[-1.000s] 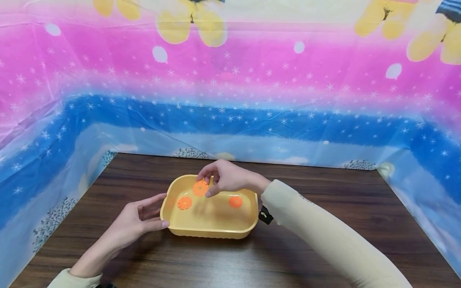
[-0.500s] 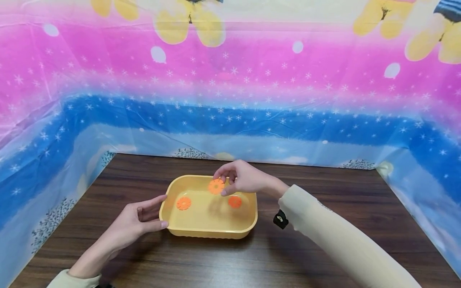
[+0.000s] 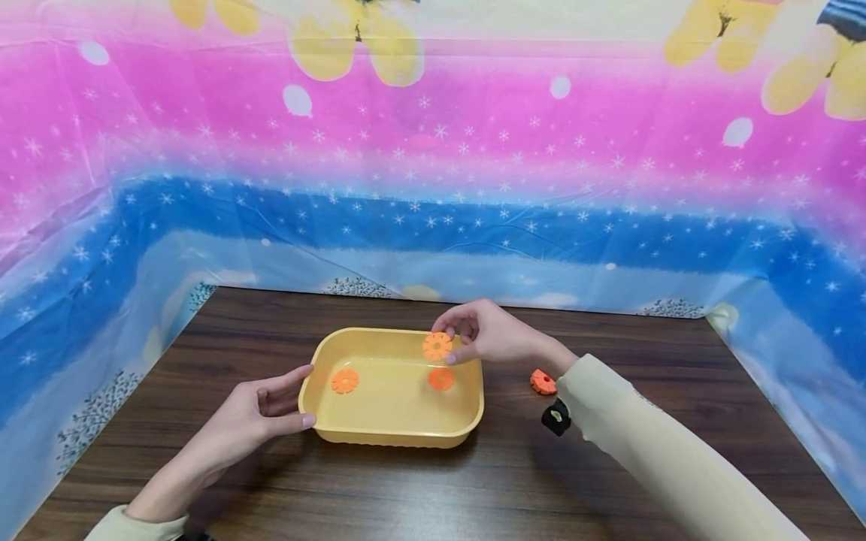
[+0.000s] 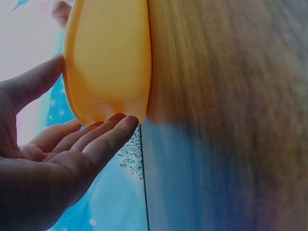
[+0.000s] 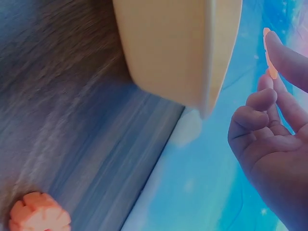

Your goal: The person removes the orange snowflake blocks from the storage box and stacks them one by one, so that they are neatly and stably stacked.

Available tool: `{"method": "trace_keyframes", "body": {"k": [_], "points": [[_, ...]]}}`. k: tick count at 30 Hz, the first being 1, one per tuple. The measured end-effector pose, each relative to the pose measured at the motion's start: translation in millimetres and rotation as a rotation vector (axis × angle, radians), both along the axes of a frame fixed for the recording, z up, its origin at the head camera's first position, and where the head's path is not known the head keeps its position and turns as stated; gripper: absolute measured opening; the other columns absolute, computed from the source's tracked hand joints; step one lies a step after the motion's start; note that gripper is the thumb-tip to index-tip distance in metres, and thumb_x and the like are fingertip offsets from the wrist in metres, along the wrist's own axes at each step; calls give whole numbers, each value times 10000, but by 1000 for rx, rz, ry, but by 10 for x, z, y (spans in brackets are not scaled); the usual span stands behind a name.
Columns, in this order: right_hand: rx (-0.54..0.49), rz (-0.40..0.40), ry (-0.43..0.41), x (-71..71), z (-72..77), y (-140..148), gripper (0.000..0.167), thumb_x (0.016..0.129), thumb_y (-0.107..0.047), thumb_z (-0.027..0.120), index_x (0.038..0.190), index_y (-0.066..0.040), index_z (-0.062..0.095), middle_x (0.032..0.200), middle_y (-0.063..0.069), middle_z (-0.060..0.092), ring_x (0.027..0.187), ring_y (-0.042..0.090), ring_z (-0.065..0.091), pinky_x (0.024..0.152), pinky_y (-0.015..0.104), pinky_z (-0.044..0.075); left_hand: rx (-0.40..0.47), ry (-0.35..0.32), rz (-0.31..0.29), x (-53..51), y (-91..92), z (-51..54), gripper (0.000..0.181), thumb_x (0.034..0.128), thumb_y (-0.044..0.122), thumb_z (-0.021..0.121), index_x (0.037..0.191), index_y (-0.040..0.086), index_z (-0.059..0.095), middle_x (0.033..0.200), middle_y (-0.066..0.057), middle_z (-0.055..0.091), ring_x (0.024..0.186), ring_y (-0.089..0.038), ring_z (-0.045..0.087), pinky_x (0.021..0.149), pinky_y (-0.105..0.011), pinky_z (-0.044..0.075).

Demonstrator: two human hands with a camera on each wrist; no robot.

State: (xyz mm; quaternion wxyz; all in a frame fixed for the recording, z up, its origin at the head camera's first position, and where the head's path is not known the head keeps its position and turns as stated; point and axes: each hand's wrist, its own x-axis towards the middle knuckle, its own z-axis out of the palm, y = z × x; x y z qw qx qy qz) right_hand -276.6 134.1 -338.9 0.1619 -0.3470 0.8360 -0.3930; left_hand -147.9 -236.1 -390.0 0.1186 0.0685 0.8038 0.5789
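A yellow rectangular tub (image 3: 389,398) stands on the table. My left hand (image 3: 253,413) rests on its left end, fingers nearly straight and thumb at the near corner; in the left wrist view the fingertips (image 4: 127,122) touch the wall. Over the tub's far right part, my right hand (image 3: 490,334) pinches an orange notched disc (image 3: 437,346) between thumb and finger, its flat face towards the head camera. Edge-on, that disc (image 5: 269,53) shows thin in the right wrist view. Inside the tub lie two similar discs, one at left (image 3: 345,381) and a redder one at right (image 3: 441,379).
Right of the tub, on the dark wood table (image 3: 406,496), sits a thicker orange notched piece (image 3: 543,382), partly behind the right sleeve. A black object (image 3: 556,417) hangs at that sleeve's cuff. Patterned cloth (image 3: 433,218) surrounds the table's back and sides.
My right hand has moved right with the pinched disc, from the tub's far middle to its far right. The orange piece on the table has come into view. My left hand stays put.
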Motion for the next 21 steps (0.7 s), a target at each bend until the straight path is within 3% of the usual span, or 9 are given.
{"method": "trace_keyframes", "body": {"k": [6,15,21], "points": [[-21,-34,4,-6,-84,177,387,857,-113,862,1222,-112,734,958,158,646,715,187,485,661,269,407,-9,-9,1,1,-2,-4,831,925,192,816,1607,28,370,1599,-234,403,1370,-394,541,961,-343,577],[-48,-124,-20,43,-176,435,387,847,-96,871,1211,-129,744,792,42,553,678,190,466,619,264,406,-1,-13,-6,1,-7,7,832,931,182,808,1609,15,356,1601,-236,394,1372,-394,535,958,-330,574],[-75,-138,-36,42,-237,590,399,850,-94,873,1225,-101,736,905,121,591,668,165,452,593,249,392,-4,-9,-6,0,-2,16,833,929,178,810,1606,6,357,1600,-241,390,1371,-400,531,958,-321,572]]}}
